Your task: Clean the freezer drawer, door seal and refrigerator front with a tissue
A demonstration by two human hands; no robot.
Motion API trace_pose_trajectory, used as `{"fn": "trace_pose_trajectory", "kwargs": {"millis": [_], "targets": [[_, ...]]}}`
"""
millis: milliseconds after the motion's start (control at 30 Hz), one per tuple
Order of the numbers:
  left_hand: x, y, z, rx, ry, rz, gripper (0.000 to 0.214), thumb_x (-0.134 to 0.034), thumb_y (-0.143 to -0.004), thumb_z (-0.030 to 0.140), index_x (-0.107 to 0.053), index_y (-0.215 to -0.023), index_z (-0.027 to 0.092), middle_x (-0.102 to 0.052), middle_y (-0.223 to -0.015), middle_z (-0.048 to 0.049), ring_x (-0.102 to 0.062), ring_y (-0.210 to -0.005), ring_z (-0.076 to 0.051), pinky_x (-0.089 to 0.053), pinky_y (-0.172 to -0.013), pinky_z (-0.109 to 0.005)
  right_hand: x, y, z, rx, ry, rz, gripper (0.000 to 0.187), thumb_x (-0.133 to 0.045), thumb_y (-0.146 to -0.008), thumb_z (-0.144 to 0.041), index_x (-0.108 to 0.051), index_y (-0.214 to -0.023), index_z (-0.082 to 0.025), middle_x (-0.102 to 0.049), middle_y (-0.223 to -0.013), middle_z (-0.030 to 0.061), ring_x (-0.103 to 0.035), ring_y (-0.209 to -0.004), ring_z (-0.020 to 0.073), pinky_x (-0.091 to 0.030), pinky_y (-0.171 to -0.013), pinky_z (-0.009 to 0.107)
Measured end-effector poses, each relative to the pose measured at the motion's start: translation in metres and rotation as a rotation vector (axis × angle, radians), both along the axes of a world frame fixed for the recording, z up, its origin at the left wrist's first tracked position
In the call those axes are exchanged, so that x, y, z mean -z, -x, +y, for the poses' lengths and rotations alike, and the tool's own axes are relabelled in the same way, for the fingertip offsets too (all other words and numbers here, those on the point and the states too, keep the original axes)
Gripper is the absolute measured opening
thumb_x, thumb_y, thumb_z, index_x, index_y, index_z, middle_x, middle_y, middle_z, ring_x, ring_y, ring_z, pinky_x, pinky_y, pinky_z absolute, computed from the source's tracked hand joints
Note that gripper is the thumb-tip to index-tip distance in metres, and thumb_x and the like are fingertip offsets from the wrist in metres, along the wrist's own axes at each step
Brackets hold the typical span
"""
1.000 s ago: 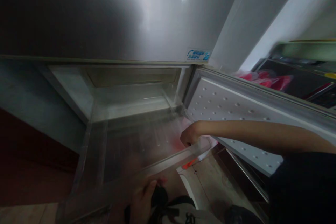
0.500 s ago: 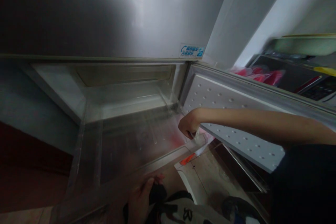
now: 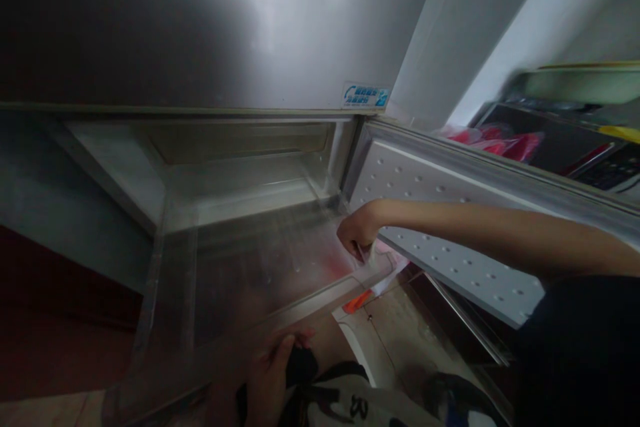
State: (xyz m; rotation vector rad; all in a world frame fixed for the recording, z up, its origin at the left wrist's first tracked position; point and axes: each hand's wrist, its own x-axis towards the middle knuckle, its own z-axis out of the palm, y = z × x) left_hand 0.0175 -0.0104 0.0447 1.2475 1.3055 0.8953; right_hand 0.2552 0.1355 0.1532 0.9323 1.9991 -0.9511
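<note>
The right hand pinches a pale cloth-like scrap at the transparent freezer drawer; the left hand curls by its front, grip unclear.

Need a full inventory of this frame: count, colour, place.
upper door: 1, silver-grey, top
sticker: 1, blue and white, upper door's lower right corner
lower door: 1, pale grey, dimpled, open at right
drawer: 1, clear, pulled out, centre
pink plastic: count unclear, beyond lower door
pale green item: 1, upper right
yellow item: 1, right edge
orange item: 1, below drawer's front
floor: 1, beige tile, bottom
left hand: 1, bare, at drawer's front
right hand: 1, bare, curled at drawer's right corner
</note>
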Motion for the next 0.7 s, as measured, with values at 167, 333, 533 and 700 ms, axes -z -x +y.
{"fn": "trace_pose_trajectory", "kwargs": {"millis": [167, 333, 533, 700], "targets": [[0.006, 0.002, 0.003, 0.076, -0.032, 0.019, 0.034, -0.050, -0.076, 0.041, -0.073, -0.062, 0.021, -0.075, -0.073, -0.0059, -0.070, -0.075, -0.024, -0.054, -0.077, -0.029, 0.011, 0.014, 0.012, 0.194, -0.415, 0.397, 0.035, -0.058, -0.072, 0.004, -0.073, -0.102, -0.007, -0.073, -0.099, 0.0115, -0.065, -0.088, 0.0139, -0.043, -0.075, 0.020], [0.003, -0.002, -0.001, -0.040, -0.029, 0.018, 0.037, -0.047, -0.079, 0.040, -0.072, -0.060, 0.021, -0.074, -0.071, -0.0062, -0.069, -0.073, -0.023, -0.054, -0.079, -0.030, 0.042, 0.046, 0.033, 0.245, -0.575, 0.409, 0.033, -0.057, -0.076, 0.000, -0.072, -0.103, -0.012, -0.073, -0.102, 0.0067, -0.065, -0.091, 0.0135, -0.042, -0.071, 0.017], [-0.010, 0.003, 0.000, 0.084, 0.028, 0.006, 0.032, -0.051, -0.077, 0.039, -0.075, -0.065, 0.020, -0.075, -0.073, -0.0061, -0.070, -0.075, -0.023, -0.053, -0.079, -0.029, 0.065, 0.070, 0.059, 0.285, -0.687, 0.280, 0.027, -0.059, -0.078, -0.008, -0.068, -0.103, -0.009, -0.071, -0.104, 0.0127, -0.064, -0.088, 0.0198, -0.041, -0.064, 0.022], [-0.001, -0.002, -0.001, -0.005, -0.023, -0.049, 0.036, -0.047, -0.079, 0.041, -0.071, -0.061, 0.020, -0.073, -0.069, -0.0058, -0.068, -0.071, -0.022, -0.053, -0.075, -0.029, 0.072, 0.077, 0.066, 0.300, -0.769, 0.294, 0.035, -0.053, -0.079, -0.003, -0.059, -0.113, -0.009, -0.067, -0.111, 0.0120, -0.062, -0.093, 0.0158, -0.041, -0.070, 0.020]]}}
